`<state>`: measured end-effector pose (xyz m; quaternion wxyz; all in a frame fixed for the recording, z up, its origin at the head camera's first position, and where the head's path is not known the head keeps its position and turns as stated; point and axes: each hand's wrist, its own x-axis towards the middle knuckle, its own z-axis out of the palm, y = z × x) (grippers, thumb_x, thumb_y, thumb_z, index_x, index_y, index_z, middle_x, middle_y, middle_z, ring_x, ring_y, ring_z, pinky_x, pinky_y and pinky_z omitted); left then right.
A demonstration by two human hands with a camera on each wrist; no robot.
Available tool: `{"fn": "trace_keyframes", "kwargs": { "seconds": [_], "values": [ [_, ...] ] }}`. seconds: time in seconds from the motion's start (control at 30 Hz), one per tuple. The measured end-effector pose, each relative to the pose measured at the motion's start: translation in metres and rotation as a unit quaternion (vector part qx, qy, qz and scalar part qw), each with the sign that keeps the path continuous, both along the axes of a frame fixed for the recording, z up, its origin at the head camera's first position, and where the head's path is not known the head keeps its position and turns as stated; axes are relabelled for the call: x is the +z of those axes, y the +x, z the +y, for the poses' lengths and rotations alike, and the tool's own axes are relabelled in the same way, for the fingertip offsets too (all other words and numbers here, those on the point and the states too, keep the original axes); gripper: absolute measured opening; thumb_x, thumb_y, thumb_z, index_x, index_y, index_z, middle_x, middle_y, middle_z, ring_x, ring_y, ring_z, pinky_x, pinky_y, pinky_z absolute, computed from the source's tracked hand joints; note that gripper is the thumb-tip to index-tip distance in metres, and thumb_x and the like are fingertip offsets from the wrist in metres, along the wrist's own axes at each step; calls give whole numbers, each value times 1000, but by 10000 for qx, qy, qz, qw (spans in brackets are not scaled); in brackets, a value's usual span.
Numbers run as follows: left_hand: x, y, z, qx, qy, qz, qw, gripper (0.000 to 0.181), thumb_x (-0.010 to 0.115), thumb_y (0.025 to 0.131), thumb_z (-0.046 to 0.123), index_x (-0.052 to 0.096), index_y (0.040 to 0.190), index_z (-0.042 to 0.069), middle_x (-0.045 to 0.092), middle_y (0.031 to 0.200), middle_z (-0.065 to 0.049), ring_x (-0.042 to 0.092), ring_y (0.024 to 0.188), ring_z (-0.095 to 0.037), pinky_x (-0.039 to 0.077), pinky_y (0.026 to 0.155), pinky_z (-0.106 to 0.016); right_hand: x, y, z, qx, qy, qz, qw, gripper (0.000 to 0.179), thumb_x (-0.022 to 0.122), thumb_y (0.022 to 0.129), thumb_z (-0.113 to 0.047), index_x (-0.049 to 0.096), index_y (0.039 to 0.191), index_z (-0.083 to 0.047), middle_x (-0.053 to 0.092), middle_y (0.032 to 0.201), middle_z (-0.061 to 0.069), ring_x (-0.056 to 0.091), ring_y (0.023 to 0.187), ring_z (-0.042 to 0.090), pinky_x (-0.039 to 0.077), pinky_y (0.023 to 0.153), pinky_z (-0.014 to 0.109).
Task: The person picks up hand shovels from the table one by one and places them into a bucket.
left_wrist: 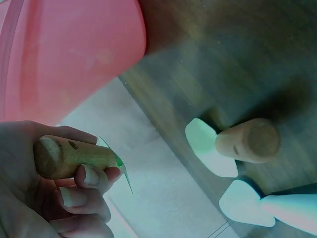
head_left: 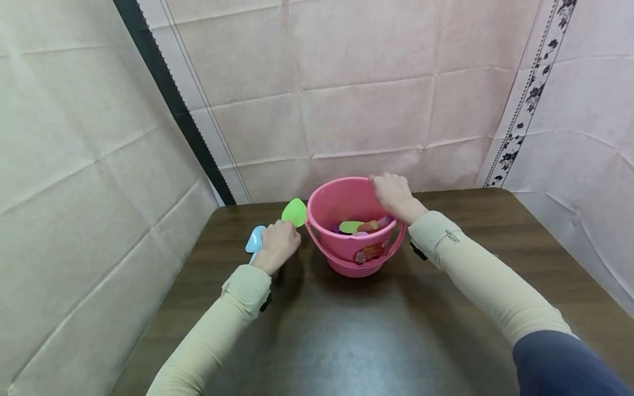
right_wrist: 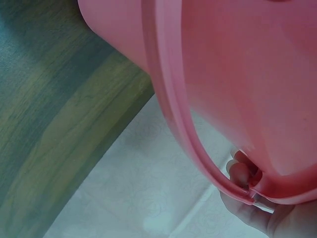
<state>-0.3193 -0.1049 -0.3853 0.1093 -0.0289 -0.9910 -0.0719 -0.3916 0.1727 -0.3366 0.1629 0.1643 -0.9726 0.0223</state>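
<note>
In the head view my left hand (head_left: pixel 279 245) grips a toy shovel by its wooden handle (left_wrist: pixel 74 158), and its green blade (head_left: pixel 294 212) points away from me, beside the bucket. My right hand (head_left: pixel 393 195) holds the right rim of a pink bucket (head_left: pixel 342 247) with fingers curled over the edge, near the joint of its handle (right_wrist: pixel 173 109). The bucket tilts toward me. Inside it lie several toys, including a green one (head_left: pixel 350 226) and an orange-brown piece (head_left: pixel 368 226).
In the left wrist view, a tool with a wooden handle (left_wrist: pixel 247 141) and pale blade rests on the brown table (head_left: pixel 337 330), close to a light blue tool (left_wrist: pixel 292 208). Pale cloth sheets (head_left: pixel 366 110) hang behind and at both sides of the table.
</note>
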Motion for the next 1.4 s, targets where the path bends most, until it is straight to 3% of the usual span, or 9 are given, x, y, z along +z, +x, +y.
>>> {"fn": "trace_keyframes", "kwargs": {
  "seconds": [0.3,0.5,0.83,1.17,1.4],
  "values": [
    [14,2,-3,34,-78,75,9999,32,51,83,19,52,52,13,56,60,-7,56,55,-26,42,48,-41,-1,3,0,35,-40,-113,9999,24,50,96,-8,63,117,-8,68,92,17,66,82,35,54,65,51],
    [23,3,-6,47,-34,48,10000,34,50,84,18,45,50,15,47,55,-2,52,52,-23,39,46,-38,-3,5,0,40,-68,-70,9999,24,51,94,-7,64,114,-8,69,91,16,66,82,35,54,65,51],
    [37,3,-7,92,17,162,9998,33,49,82,17,43,50,17,44,55,-1,49,51,-21,39,46,-38,-3,3,0,25,-96,-55,9999,25,49,95,-6,65,114,-8,69,95,17,67,87,38,53,67,53],
    [58,6,-4,3,54,275,9996,34,48,83,18,40,50,17,37,53,2,43,50,-19,37,45,-36,1,3,1,41,-118,-69,9999,25,48,95,-6,65,114,-8,69,95,17,67,87,37,54,67,53],
    [71,8,1,-150,9,336,9993,34,47,84,19,43,50,16,40,53,0,48,50,-21,38,45,-36,1,1,1,41,-111,-49,9999,26,47,95,-6,65,115,-8,69,97,17,67,89,38,53,68,54]
  ]
}}
